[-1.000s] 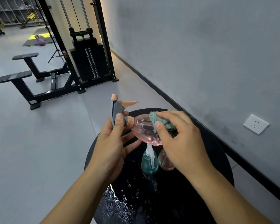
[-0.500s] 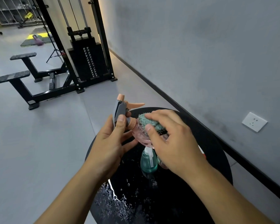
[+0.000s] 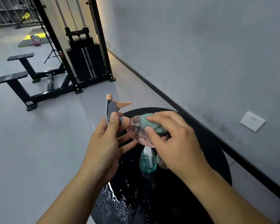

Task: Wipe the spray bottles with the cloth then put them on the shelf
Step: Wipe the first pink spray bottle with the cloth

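Centre frame: our left hand [image 3: 103, 143] grips pink spray bottle [image 3: 136, 130] by its head, our right hand [image 3: 173, 143] pinches green cloth [image 3: 150, 123] on it; wiping underway. Teal bottle [image 3: 147, 162] waits on black table [image 3: 208, 151]; 0 shelved, we judge
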`<action>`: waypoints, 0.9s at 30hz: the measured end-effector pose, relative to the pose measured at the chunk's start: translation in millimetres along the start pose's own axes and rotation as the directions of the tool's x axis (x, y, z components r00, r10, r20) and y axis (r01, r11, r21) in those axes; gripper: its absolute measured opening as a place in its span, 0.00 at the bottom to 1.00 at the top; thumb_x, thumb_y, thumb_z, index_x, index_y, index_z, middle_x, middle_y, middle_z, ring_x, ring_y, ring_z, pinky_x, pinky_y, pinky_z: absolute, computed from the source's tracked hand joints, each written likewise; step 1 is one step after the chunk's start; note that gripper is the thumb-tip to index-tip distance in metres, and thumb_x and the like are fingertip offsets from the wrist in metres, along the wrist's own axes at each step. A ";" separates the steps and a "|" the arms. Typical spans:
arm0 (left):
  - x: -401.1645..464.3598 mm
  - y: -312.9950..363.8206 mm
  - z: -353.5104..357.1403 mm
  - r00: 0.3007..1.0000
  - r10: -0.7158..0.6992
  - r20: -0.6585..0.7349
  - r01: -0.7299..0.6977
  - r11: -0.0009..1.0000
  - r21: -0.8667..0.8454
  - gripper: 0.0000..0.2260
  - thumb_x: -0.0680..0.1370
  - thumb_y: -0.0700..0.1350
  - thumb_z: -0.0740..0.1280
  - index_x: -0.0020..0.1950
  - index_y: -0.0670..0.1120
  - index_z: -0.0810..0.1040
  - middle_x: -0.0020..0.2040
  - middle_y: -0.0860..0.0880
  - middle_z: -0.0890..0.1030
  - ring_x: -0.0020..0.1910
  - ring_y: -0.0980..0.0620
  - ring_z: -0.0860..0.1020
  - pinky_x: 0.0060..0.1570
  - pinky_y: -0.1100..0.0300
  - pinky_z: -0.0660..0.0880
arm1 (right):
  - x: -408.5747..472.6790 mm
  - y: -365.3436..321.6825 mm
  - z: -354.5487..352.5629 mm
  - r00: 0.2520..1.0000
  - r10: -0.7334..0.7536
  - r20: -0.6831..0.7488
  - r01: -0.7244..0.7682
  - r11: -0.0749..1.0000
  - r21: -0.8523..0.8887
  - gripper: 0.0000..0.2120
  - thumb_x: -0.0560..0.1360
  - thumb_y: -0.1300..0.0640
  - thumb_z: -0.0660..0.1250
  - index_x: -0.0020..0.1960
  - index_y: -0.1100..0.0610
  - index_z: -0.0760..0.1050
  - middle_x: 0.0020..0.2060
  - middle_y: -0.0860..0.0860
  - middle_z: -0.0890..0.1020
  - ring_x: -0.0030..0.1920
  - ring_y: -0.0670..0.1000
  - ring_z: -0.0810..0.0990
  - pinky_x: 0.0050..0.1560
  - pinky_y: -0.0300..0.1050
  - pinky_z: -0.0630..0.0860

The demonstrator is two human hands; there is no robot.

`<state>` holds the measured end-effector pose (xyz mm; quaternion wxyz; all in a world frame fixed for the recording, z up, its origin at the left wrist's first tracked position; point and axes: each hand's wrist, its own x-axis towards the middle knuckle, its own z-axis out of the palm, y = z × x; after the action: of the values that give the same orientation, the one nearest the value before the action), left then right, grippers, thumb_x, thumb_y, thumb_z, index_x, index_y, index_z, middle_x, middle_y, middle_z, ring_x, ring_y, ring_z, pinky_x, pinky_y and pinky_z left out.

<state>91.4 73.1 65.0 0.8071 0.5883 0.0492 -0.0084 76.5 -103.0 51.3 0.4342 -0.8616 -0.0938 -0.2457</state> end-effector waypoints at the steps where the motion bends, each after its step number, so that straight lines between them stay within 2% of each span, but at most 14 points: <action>1: -0.8 0.4 1.1 1.000 0.001 -0.022 -0.002 1.000 -0.007 0.11 0.85 0.57 0.63 0.54 0.50 0.79 0.52 0.46 0.88 0.51 0.42 0.88 0.48 0.48 0.87 | 0.4 1.6 -1.5 0.999 0.028 -0.023 -0.028 0.999 0.018 0.13 0.78 0.55 0.74 0.62 0.48 0.83 0.58 0.39 0.78 0.61 0.41 0.78 0.59 0.31 0.76; 3: -3.6 -0.2 5.3 0.999 0.007 -0.039 -0.007 1.000 -0.007 0.11 0.86 0.56 0.63 0.51 0.50 0.77 0.51 0.46 0.88 0.50 0.43 0.89 0.48 0.49 0.87 | -0.9 -1.5 -0.3 1.000 0.004 -0.019 -0.004 1.000 0.024 0.13 0.77 0.56 0.74 0.61 0.49 0.84 0.58 0.40 0.78 0.62 0.42 0.77 0.60 0.30 0.75; 7: -7.9 1.6 11.3 0.999 -0.020 -0.050 0.018 0.999 -0.040 0.13 0.86 0.56 0.63 0.53 0.48 0.76 0.47 0.46 0.88 0.44 0.47 0.88 0.41 0.53 0.85 | -6.5 -10.4 9.2 0.978 -0.207 0.036 0.209 0.975 -0.078 0.12 0.76 0.58 0.75 0.60 0.52 0.85 0.61 0.44 0.78 0.64 0.46 0.75 0.65 0.34 0.73; 9: -6.0 5.2 9.3 0.996 -0.037 -0.078 0.031 0.997 -0.067 0.13 0.87 0.56 0.63 0.53 0.48 0.75 0.48 0.43 0.89 0.46 0.44 0.89 0.44 0.50 0.87 | -5.3 -5.6 7.1 0.987 -0.159 0.001 0.159 0.985 -0.067 0.12 0.76 0.58 0.76 0.59 0.51 0.84 0.60 0.43 0.78 0.64 0.45 0.76 0.64 0.38 0.76; 12: -2.8 7.0 6.0 0.993 -0.057 -0.102 0.049 0.996 -0.077 0.12 0.87 0.56 0.63 0.53 0.48 0.74 0.50 0.43 0.89 0.48 0.43 0.89 0.45 0.49 0.87 | -2.8 2.5 0.2 0.997 0.023 -0.069 -0.020 0.999 0.036 0.13 0.75 0.59 0.76 0.58 0.49 0.84 0.58 0.40 0.78 0.61 0.44 0.78 0.60 0.41 0.80; 14: -2.6 4.9 5.8 0.994 -0.064 -0.094 0.058 0.996 -0.060 0.13 0.87 0.56 0.62 0.53 0.47 0.75 0.50 0.44 0.89 0.48 0.44 0.89 0.44 0.50 0.86 | -3.7 1.2 0.4 0.998 0.002 -0.055 -0.001 1.000 0.020 0.12 0.76 0.59 0.75 0.58 0.49 0.84 0.58 0.40 0.77 0.62 0.43 0.78 0.61 0.39 0.79; 17: -2.3 3.5 5.3 0.993 -0.073 -0.093 0.069 0.996 -0.048 0.14 0.87 0.56 0.61 0.54 0.47 0.77 0.51 0.42 0.89 0.48 0.44 0.89 0.45 0.49 0.86 | -6.4 -3.2 4.6 0.993 -0.119 0.008 0.119 0.991 -0.062 0.13 0.77 0.59 0.75 0.60 0.52 0.84 0.61 0.42 0.77 0.64 0.45 0.76 0.64 0.36 0.75; 19: 0.0 6.2 1.0 0.991 -0.061 -0.118 0.057 0.998 -0.037 0.14 0.87 0.57 0.61 0.56 0.46 0.77 0.52 0.42 0.89 0.49 0.44 0.89 0.45 0.48 0.87 | -3.1 -0.5 2.0 0.996 -0.080 -0.033 0.078 0.996 -0.049 0.13 0.76 0.60 0.75 0.60 0.52 0.84 0.60 0.43 0.78 0.63 0.43 0.77 0.62 0.32 0.74; 22: 1.9 9.1 -4.3 0.989 -0.037 -0.144 0.033 0.999 -0.034 0.15 0.87 0.58 0.60 0.57 0.47 0.76 0.50 0.45 0.89 0.51 0.42 0.89 0.49 0.44 0.86 | 3.0 5.2 -6.6 0.993 0.068 -0.100 -0.062 0.996 0.059 0.12 0.77 0.61 0.74 0.58 0.50 0.84 0.57 0.41 0.80 0.59 0.37 0.78 0.56 0.22 0.70; 24: 0.9 7.1 -2.8 0.992 -0.039 -0.123 0.036 0.999 -0.026 0.15 0.87 0.58 0.60 0.56 0.48 0.76 0.50 0.45 0.89 0.52 0.42 0.89 0.50 0.43 0.86 | 2.0 4.4 -7.0 0.995 0.073 -0.066 -0.068 0.995 0.076 0.12 0.77 0.60 0.74 0.59 0.50 0.84 0.58 0.39 0.79 0.60 0.36 0.77 0.56 0.22 0.70; 27: -0.7 2.6 0.6 0.994 -0.053 -0.091 0.051 0.998 -0.026 0.15 0.87 0.57 0.61 0.55 0.47 0.78 0.54 0.42 0.88 0.52 0.43 0.89 0.52 0.44 0.87 | -1.8 0.6 -3.0 0.999 -0.002 0.036 0.001 0.999 0.032 0.13 0.78 0.57 0.73 0.62 0.49 0.83 0.61 0.39 0.77 0.64 0.39 0.76 0.62 0.26 0.71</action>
<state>90.9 73.2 67.7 0.8104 0.5770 0.1016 -0.0019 74.1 -105.7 51.5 0.4458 -0.8588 -0.1063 -0.2290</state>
